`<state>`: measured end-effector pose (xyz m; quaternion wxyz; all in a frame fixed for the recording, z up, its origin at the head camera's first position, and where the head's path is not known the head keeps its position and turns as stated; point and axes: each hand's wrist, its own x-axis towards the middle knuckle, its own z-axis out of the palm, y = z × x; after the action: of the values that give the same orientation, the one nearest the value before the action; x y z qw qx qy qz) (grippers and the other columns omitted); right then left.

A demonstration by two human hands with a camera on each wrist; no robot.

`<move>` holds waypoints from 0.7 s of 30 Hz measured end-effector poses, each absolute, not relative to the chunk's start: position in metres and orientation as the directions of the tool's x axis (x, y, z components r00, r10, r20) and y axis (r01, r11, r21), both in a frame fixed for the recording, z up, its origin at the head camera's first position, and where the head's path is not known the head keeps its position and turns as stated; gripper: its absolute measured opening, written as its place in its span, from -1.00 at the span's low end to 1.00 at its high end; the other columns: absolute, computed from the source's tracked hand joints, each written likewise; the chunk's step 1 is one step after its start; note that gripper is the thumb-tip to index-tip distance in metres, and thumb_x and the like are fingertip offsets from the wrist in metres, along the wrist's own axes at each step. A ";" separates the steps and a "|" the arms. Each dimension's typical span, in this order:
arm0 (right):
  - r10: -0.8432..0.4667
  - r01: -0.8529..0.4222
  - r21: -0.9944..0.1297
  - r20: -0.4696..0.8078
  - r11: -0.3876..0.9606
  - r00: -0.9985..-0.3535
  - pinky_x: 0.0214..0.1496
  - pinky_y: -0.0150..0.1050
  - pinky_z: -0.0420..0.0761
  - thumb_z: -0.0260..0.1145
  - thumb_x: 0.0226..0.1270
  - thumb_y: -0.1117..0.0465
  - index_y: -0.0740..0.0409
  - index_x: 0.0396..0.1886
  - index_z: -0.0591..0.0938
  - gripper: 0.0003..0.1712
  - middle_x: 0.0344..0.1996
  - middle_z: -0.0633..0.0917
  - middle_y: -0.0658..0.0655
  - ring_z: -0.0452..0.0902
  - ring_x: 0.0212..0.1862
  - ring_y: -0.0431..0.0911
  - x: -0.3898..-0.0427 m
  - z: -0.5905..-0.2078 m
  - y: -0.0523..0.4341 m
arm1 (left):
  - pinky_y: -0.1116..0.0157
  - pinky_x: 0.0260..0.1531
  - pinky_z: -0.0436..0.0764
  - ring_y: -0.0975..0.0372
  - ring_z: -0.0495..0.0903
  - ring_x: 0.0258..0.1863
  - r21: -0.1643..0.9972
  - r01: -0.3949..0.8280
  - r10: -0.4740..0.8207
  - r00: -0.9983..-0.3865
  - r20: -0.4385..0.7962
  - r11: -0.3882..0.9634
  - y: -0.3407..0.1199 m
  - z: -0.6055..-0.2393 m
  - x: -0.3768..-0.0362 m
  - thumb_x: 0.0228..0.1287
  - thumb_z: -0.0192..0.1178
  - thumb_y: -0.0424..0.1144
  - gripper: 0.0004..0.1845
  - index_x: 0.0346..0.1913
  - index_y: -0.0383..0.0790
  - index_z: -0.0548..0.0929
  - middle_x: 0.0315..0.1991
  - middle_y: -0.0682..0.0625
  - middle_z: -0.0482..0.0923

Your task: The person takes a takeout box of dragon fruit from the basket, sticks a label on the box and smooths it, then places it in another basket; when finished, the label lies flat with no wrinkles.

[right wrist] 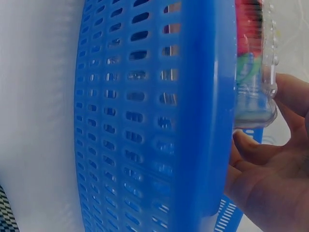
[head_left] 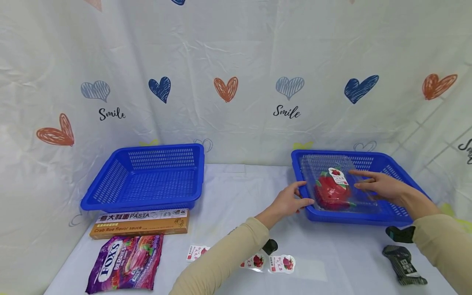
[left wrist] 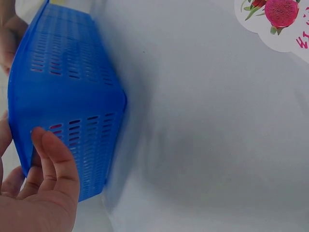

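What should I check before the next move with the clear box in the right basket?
1. Clear box inside the right basket: ok, it sits within the rim.
2. Right hand on the box: ok, fingers lie straight across its lid.
3. Left hand at the basket's left corner: ok, fingers touch the wall in the left wrist view.
4. Box lid closed: cannot tell, no latch shows.
5. Label on the lid: ok, it lies on top near the right fingertips.
6. Left basket free: ok, nothing shows in it.
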<state>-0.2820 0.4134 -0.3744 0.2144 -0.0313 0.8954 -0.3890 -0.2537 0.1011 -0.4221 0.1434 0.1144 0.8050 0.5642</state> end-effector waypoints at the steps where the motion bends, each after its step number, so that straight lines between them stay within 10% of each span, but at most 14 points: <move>1: -0.222 0.115 -0.713 -0.361 0.692 -0.906 0.04 0.16 0.55 0.17 0.46 -0.10 0.21 0.55 -0.03 -0.09 0.34 0.11 0.63 0.14 0.28 0.50 -0.282 -0.375 0.414 | 0.40 -0.50 0.56 -0.01 0.66 -0.25 0.941 0.023 0.346 -0.933 -0.102 0.339 0.101 -0.422 -0.254 0.21 0.39 -0.15 -0.34 0.37 0.07 0.41 -0.34 0.11 0.39; 21: -0.237 0.116 -0.718 -0.372 0.686 -0.897 0.11 0.24 0.49 0.17 0.46 -0.10 0.21 0.54 0.01 -0.11 0.33 0.20 0.60 0.16 0.27 0.47 -0.283 -0.380 0.421 | 0.38 -0.52 0.55 0.00 0.66 -0.29 0.939 0.054 0.362 -0.929 -0.078 0.340 0.100 -0.425 -0.256 0.21 0.39 -0.14 -0.34 0.38 0.06 0.41 -0.34 0.12 0.41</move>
<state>-0.2827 0.4208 -0.3805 0.2240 -0.0339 0.8905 -0.3947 -0.2561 0.1000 -0.4252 0.1376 0.1288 0.8068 0.5600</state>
